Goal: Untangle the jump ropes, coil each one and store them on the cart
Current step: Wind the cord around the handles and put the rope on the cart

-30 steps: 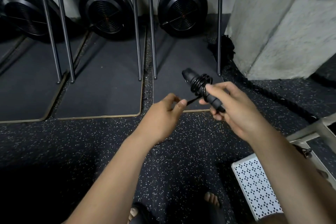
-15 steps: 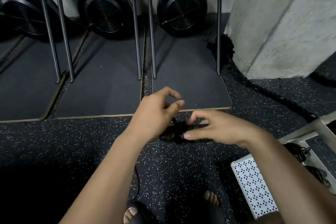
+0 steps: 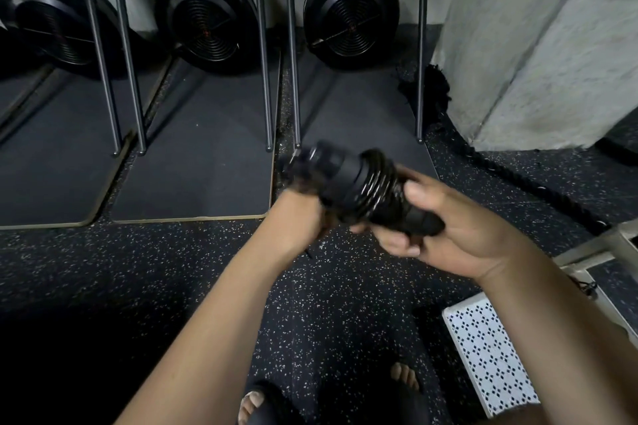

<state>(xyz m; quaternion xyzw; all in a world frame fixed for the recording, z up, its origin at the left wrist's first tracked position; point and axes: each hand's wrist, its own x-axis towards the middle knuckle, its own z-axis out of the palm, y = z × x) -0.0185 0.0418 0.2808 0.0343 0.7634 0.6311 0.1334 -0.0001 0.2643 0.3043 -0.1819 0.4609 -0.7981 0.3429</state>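
Black jump rope (image 3: 373,190) sits coiled within my right hand's (image 3: 459,235) curled fingers, cart (image 3: 490,355) storage pending; left hand's (image 3: 297,217) blurred grip I cannot tell.

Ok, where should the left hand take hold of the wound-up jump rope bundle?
On the jump rope, take the bare handle end jutting up-left of the wound cord, coming from the left. The right hand grips the lower-right end, and squeezing the coils might shift them. The left hand is blurred.
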